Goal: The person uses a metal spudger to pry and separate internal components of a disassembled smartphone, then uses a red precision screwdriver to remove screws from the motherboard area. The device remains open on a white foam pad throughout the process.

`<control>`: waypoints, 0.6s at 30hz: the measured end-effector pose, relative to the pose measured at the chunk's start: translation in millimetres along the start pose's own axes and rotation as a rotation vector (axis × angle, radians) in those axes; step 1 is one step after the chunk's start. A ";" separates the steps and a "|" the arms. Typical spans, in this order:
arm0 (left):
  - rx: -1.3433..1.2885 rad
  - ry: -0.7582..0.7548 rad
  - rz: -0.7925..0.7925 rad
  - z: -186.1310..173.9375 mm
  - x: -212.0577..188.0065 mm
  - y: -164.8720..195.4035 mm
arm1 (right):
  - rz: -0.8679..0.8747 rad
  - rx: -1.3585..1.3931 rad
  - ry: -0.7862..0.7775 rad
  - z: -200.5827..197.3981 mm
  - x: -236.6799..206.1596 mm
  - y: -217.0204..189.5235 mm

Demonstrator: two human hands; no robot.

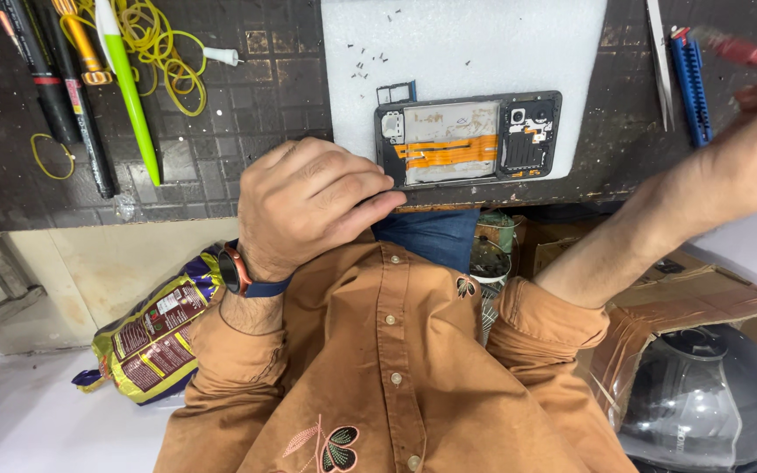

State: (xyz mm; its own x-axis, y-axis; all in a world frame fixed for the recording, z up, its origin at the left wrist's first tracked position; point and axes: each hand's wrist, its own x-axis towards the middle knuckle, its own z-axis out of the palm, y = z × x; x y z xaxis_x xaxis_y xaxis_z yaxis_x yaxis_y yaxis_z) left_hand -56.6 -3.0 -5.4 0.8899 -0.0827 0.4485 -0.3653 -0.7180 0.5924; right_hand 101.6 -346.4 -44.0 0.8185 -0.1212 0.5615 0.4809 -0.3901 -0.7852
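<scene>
Item: opened smartphone (469,140), back cover off, lying flat on a white foam pad (449,44) near the front edge of the workbench (247,114). Orange flex cables, a grey shield plate and the camera module were exposed. Judged from this: the cover and a number of fasteners were already removed, since tiny dark screws (365,68) lay scattered on the pad beyond the phone, just beside a small blue card tray (397,91); internal parts remained seated, so deeper disassembly appeared not yet done.

Left hand (308,206): rested on the front edge of the bench, fingers curled together, fingertips touching the phone's left end and steadying it; nothing clamped inside the hand as far as could be seen.

Right hand (746,166): raised toward the bench's right edge, fingers closed around a red-handled tool (751,54), blurred; its tip could not be made out.

Surface: dark gridded mat over the bench. At the left edge, pens and markers (63,88), a green-and-white pen (129,88), and yellow rubber bands (164,52). At the right edge, tweezers (659,61) and a blue tool (690,83).

Room: below the bench, a snack packet (155,333) on a pale floor, a cardboard box (703,298), and a dark helmet (703,394) at the lower right.
</scene>
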 end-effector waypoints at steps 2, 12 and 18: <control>-0.005 -0.002 0.006 0.1 0.4 -0.5 | 0.027 0.269 0.039 7.6 0.3 -8.7; -0.014 0.005 -0.008 -0.3 -1.0 -1.4 | -0.036 0.442 -0.078 75.0 -56.4 -57.4; -0.014 0.004 -0.014 0.4 -0.9 -2.7 | 0.050 0.392 -0.172 81.5 -70.5 -70.0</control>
State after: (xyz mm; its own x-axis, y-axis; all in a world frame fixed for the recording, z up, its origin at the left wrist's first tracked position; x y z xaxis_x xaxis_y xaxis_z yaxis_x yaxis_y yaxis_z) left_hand -56.2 -1.2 -7.7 0.8938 -0.0705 0.4429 -0.3571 -0.7092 0.6078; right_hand 35.8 -236.2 -50.0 0.8683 0.0362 0.4946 0.4952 -0.0072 -0.8688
